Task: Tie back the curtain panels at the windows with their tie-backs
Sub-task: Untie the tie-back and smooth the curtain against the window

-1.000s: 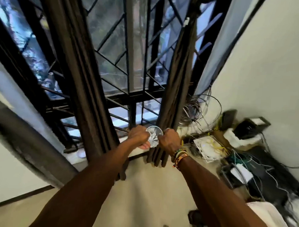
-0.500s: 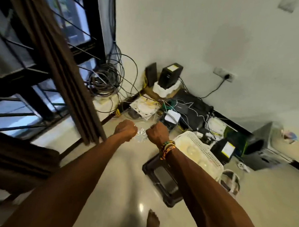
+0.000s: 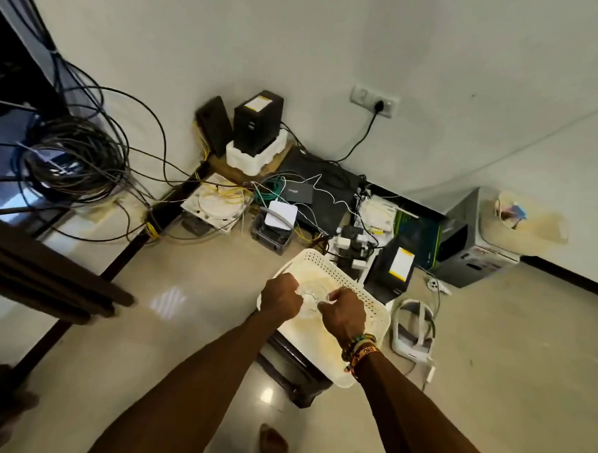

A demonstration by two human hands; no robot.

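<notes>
My left grip (image 3: 282, 299) and right grip (image 3: 343, 310) clamped on the clear tie-back (image 3: 311, 297), now above the white basket (image 3: 327, 263); labels unreadable.

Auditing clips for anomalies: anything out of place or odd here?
Yes. Odd for this task: the left hand and right hand hold a clear object over a white basket, apart from the curtain at far left. A tangled cable coil sits by the window, and a white headset lies on the floor.
</notes>
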